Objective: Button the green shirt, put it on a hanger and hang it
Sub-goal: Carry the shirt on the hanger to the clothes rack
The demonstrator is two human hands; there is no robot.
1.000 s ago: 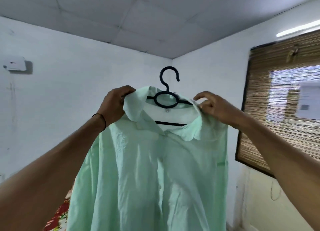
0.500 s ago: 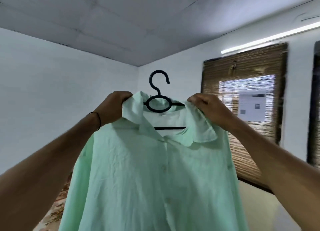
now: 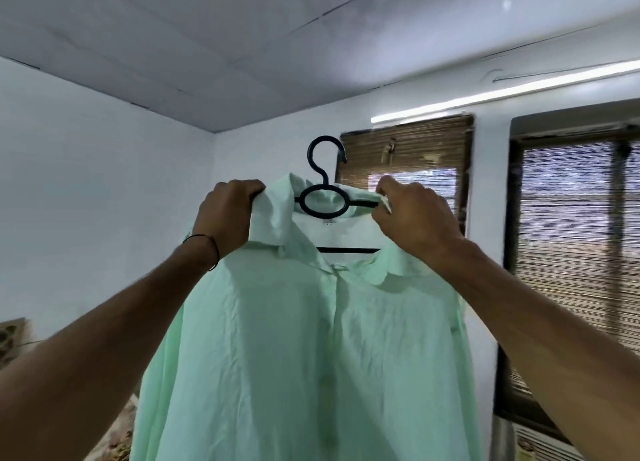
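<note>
The pale green shirt [image 3: 304, 349] hangs buttoned down its front on a black plastic hanger [image 3: 323, 176], held up in front of me at head height. The hanger's hook and ring stand free above the collar; its lower bar shows inside the neck opening. My left hand [image 3: 227, 214] grips the left side of the collar and shoulder. My right hand [image 3: 410, 218] grips the right side of the collar together with the hanger's arm. The shirt's lower part runs out of view at the bottom.
White walls and a panelled ceiling surround me. Two windows with bamboo blinds [image 3: 405, 162] [image 3: 575, 225] fill the right wall under a lit tube light [image 3: 502, 91]. A patterned bed cover [image 3: 114, 436] shows at the lower left.
The view has swung to the right, bringing a second window into sight. Both hands keep their hold on the collar, and the shirt on its hanger has travelled with them.
</note>
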